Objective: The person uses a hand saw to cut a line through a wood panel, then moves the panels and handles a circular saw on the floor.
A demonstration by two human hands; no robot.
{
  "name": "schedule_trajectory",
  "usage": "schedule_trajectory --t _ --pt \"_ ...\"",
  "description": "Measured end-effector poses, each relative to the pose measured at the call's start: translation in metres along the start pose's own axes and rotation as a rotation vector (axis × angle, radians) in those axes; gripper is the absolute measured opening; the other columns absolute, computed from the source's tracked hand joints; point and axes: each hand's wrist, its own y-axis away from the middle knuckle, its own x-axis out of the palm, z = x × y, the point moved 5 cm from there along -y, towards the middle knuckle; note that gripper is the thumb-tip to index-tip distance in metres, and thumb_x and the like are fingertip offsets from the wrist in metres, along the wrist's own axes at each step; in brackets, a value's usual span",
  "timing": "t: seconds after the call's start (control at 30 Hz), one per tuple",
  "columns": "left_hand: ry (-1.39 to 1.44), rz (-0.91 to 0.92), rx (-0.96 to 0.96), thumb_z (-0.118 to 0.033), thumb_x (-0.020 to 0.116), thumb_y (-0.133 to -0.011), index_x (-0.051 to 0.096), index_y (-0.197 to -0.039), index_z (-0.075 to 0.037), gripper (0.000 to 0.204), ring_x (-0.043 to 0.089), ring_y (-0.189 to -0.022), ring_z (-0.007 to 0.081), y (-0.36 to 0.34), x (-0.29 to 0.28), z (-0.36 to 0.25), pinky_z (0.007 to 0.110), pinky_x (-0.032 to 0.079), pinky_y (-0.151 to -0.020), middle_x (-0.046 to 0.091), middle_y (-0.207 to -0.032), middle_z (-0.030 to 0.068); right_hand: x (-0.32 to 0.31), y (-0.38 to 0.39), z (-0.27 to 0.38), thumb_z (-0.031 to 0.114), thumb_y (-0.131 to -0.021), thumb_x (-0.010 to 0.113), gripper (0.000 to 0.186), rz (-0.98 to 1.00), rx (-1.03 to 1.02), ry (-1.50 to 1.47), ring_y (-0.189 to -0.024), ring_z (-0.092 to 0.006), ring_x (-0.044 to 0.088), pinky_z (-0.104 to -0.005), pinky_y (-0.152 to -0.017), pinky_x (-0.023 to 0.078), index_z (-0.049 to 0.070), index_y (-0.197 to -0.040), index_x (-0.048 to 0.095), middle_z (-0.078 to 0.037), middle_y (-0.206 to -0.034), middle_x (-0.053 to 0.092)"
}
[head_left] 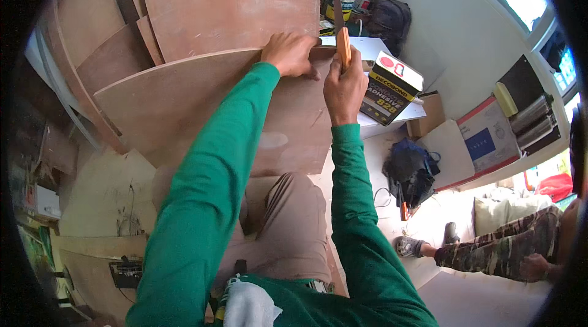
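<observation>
A brown plywood sheet (214, 106) stands tilted before me, its top edge bowed by the lens. My left hand (289, 54) grips that edge near its right end, fingers over the top and thumb on the near face. Close beside it, at the sheet's right corner, my right hand (346, 91) is closed round the orange wooden handle of a handsaw (343, 47). Its narrow dark blade points up and away, seen nearly edge-on, so its teeth cannot be made out. Whether the blade touches the sheet is unclear.
Right of my hand, a black-and-yellow adhesive tin (392, 88) rests on a white surface. More plywood panels (229, 8) lean behind the sheet. Paint cans (340, 5) and a dark backpack (391, 24) stand farther back. A black bag (411, 168) and another person's legs (502, 250) are at right.
</observation>
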Motion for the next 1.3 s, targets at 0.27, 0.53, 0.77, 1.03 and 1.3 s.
schedule_trajectory --t 0.27,0.53,0.77,1.03,1.3 --pt "-0.005 0.029 -0.04 -0.049 0.101 -0.064 0.08 -0.125 -0.016 0.073 0.074 -0.119 0.0397 0.006 -0.01 0.013 0.054 0.058 -0.098 0.079 -0.124 0.0186 -0.098 0.221 -0.006 0.006 -0.108 0.062 0.04 0.165 0.317 -0.041 -0.096 -0.0387 0.08 -0.0451 -0.079 0.06 0.002 -0.147 0.058 -0.029 -0.108 0.076" --pt "0.016 0.055 -0.02 -0.049 0.101 -0.063 0.081 -0.125 -0.016 0.073 0.074 -0.118 0.0398 -0.004 -0.005 -0.006 0.055 0.057 -0.098 0.079 -0.121 0.0188 0.004 0.011 -0.013 0.011 -0.106 0.063 0.029 0.036 0.058 0.041 -0.08 -0.0523 0.072 -0.057 -0.068 0.054 0.004 -0.134 0.059 -0.03 -0.089 0.072" --pt "0.011 0.053 -0.072 -0.049 0.101 -0.064 0.081 -0.119 -0.015 0.068 0.074 -0.118 0.0397 0.007 -0.012 0.019 0.054 0.057 -0.097 0.079 -0.121 0.0188 -0.061 0.166 -0.005 0.011 -0.108 0.064 0.042 0.125 0.165 0.019 -0.085 -0.0446 0.079 -0.0482 -0.068 0.06 0.004 -0.149 0.056 -0.028 -0.103 0.076" --pt "0.021 0.04 -0.043 -0.049 0.1 -0.065 0.08 -0.119 -0.015 0.067 0.074 -0.12 0.0397 0.005 -0.008 0.001 0.054 0.057 -0.1 0.079 -0.121 0.0192 -0.009 0.046 -0.011 0.008 -0.105 0.064 0.034 0.029 -0.027 0.006 -0.083 -0.0504 0.073 -0.0549 -0.068 0.055 0.004 -0.138 0.058 -0.03 -0.097 0.074" --pt "0.016 0.07 -0.055 -0.049 0.1 -0.062 0.079 -0.128 -0.018 0.075 0.074 -0.117 0.043 0.007 0.001 0.022 0.056 0.056 -0.1 0.08 -0.118 0.0202 -0.055 0.151 -0.004 0.008 -0.107 0.065 0.042 0.15 0.17 0.026 -0.083 -0.0466 0.076 -0.0481 -0.066 0.057 0.004 -0.147 0.055 -0.03 -0.098 0.073"
